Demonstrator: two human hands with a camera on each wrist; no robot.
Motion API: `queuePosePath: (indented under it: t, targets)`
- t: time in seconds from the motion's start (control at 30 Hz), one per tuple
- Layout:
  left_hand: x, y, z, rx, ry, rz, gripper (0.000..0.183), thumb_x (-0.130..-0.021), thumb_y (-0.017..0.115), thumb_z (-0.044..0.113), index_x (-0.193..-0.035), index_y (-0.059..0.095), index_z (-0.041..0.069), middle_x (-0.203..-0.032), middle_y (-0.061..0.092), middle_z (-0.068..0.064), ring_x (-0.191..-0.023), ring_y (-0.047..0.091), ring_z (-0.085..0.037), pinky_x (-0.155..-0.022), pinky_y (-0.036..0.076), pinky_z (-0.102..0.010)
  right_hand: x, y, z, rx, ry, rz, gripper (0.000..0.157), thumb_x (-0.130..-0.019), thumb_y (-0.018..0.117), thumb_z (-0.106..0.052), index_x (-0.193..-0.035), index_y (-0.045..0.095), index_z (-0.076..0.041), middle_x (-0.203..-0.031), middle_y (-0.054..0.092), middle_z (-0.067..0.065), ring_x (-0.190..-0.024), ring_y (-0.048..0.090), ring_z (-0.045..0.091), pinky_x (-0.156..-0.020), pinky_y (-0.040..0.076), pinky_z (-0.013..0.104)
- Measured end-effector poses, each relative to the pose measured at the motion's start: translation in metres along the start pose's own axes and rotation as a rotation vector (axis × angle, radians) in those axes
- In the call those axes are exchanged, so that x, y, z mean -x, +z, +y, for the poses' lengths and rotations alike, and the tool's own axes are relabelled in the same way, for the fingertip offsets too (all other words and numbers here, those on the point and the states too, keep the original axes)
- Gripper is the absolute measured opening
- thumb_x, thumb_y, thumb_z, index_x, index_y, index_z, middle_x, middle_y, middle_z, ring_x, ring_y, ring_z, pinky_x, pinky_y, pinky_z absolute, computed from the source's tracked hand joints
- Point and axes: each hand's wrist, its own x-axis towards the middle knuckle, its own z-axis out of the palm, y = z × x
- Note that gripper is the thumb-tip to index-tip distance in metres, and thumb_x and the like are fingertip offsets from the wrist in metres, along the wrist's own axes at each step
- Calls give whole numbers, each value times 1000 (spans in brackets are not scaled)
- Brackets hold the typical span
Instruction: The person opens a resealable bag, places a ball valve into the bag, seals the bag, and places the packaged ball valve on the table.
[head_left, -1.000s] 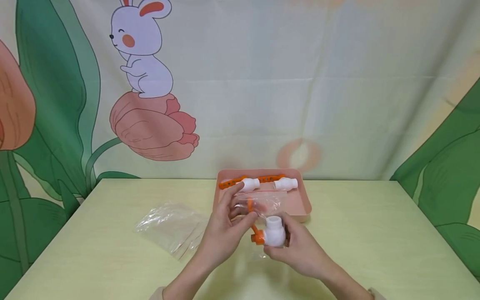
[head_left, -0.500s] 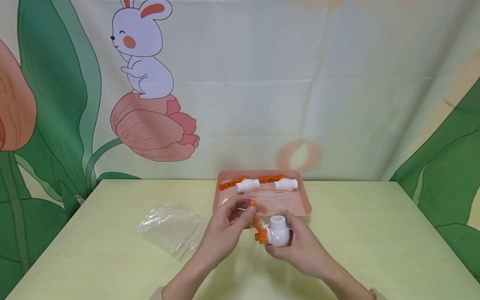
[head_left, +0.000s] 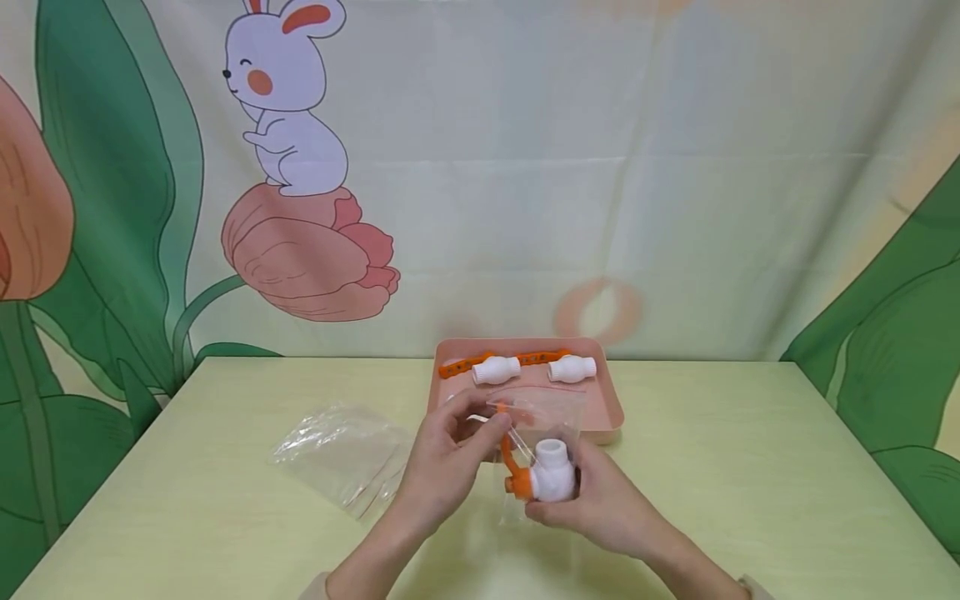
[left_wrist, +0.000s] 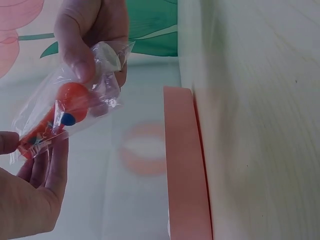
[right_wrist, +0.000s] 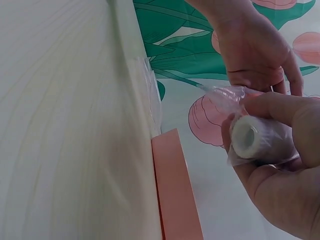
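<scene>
Indeed, valve [head_left: 553, 482] in clear bag [head_left: 558, 406], left grip [head_left: 447, 457] and right grip [head_left: 606, 502] around both; more valves [head_left: 497, 370] in tray [head_left: 603, 407].

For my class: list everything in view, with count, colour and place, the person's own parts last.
Table: 1, pale yellow-green, foreground
Backdrop: 1, pale, printed with a rabbit, pink flowers and green leaves, behind table
Tray: 1, pink, table's far side
Loose valves: at least 2, white and orange, in tray
Bagged valve: 1, white and orange, between the grips
Valve bag: 1, clear, around that valve
Loose bags: several, clear, table's left
Left grip: 1, bare, on valve's handle
Right grip: 1, bare, on valve's body
Sleeves: 2, beige, bottom edge
</scene>
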Motion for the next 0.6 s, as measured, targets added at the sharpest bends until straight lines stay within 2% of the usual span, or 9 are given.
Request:
queuePosePath:
  t: [0.17,0.27,0.33,0.43,0.6]
  targets:
    - [1,-2,-2,23,22,2,11,-101,66,11,-110,72,10,-104,74,-12,-72,63,-21,-70,62,-40,2,-1,-1,3,10,-43,68,-83,86,-12,-140,49,-11,-116,63,14,-98,67,29,-81,59,36]
    - [1,-2,-2,23,5,20,9,-102,65,11,-108,72,7,-100,74,-12,-70,63,-20,-69,62,-41,3,-1,-2,3,8,-60,73,-83,87,-13,-144,47,-13,-117,62,14,-100,66,29,-82,59,35]
    - [0,-2,-2,25,-9,34,9,-102,64,10,-105,71,6,-99,73,-11,-69,63,-19,-70,63,-42,3,-2,-3,23,4,-61,70,-84,87,-16,-142,49,-13,-114,63,13,-98,66,29,-80,59,34]
    - [0,-2,-1,34,-12,52,9,-102,64,9,-103,71,5,-101,73,-11,-72,65,-19,-71,63,-44,3,-3,-4,11,-32,-61,59,-92,80,-17,-141,49,-8,-117,63,14,-103,64,30,-83,58,34]
    - [0,-2,-1,77,-14,41,9,-102,63,6,-105,71,2,-99,72,-14,-73,64,-21,-73,62,-48,2,-8,-7,-61,-103,61,34,-107,58,-18,-136,52,-1,-123,61,17,-113,62,28,-95,55,33]
